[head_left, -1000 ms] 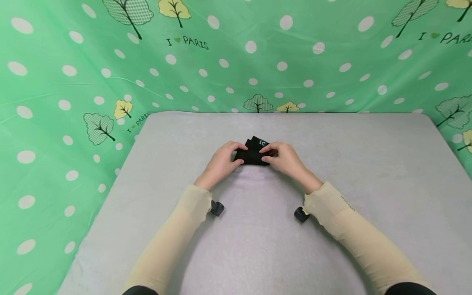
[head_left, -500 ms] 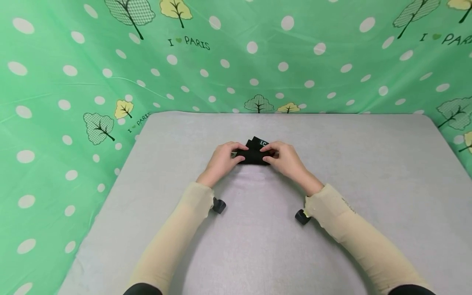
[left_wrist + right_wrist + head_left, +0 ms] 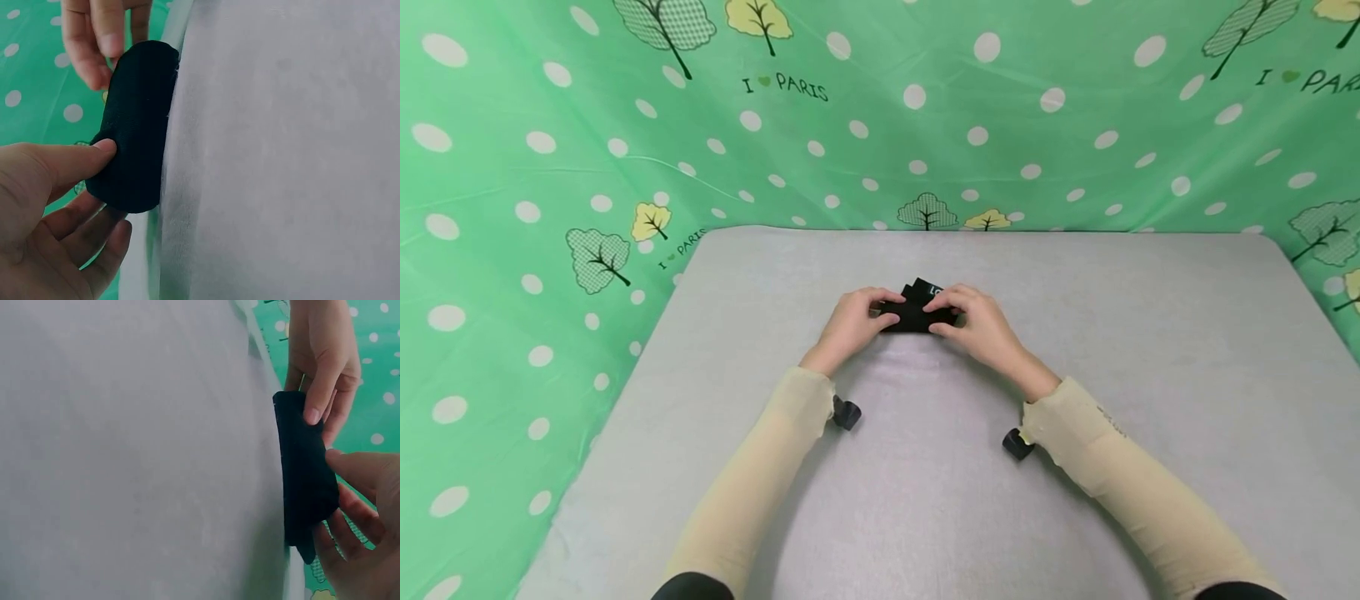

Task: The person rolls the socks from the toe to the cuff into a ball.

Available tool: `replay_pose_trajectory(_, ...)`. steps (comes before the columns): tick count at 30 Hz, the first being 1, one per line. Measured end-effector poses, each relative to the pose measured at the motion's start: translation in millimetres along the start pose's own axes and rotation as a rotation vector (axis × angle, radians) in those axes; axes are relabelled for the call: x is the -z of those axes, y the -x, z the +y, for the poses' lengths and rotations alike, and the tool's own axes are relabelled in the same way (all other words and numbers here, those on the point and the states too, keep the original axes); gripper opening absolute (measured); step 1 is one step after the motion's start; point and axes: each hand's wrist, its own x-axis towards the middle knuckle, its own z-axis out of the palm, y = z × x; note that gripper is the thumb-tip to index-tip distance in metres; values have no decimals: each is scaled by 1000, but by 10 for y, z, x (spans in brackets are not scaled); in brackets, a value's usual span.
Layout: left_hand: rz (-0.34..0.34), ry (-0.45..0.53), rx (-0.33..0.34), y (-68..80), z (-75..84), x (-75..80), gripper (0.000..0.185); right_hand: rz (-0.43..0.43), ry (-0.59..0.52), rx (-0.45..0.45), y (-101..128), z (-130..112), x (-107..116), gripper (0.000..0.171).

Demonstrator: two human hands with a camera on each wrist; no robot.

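Black folded cloth [image 3: 908, 317] lies near the far edge of the grey table [image 3: 925, 483], midway across it and directly between the two hands. It forms a thick, rounded roll along the near side, and stepped flaps of the same black material stick out beyond it on the far side, one carrying light lettering [image 3: 934, 291] partly covered by fingers. The left hand [image 3: 852, 321] pinches the roll's left end: its thumb presses on the near face, the index finger reaches over the far side, and the other fingers sit bent and slightly apart beneath the end, as the left wrist view shows. The right hand [image 3: 983, 329] curves around the right end, with the thumb against the near side, the index finger on top and the remaining fingers spread a little apart; how firmly they press, I cannot tell. Both forearms wear pale cream sleeves [image 3: 1150, 492], and a small black device [image 3: 847, 413] sits at the inner side of each wrist. Behind the table hangs a green curtain [image 3: 1037, 133] with white spots, printed trees and "I PARIS" wording around a small heart.
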Motion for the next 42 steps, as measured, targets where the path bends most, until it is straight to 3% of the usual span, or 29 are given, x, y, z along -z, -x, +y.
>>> replay_pose_trajectory(9,16,-46,-69,28,28,35,27,-52,-21,-86,-74,66,-10,25)
replay_pose_trajectory(16,-35,-108,-131,32,24,39,41,-30,-13,-161,-115,48,32,24)
replay_pose_trajectory(25,-19,-136,-35,-59,-22,16,35,-2,13,-141,-173,66,3,26)
replay_pose_trajectory(29,-16,-120,-2,-99,-27,20,34,-35,61,-129,-179,82,-7,36)
replay_pose_trajectory(33,-24,-94,2,-107,-23,23,33,-71,99,-129,-160,74,19,42)
replay_pose_trajectory(42,-93,-2,-33,-37,112,-4,28,-123,65,-141,47,14,236,30)
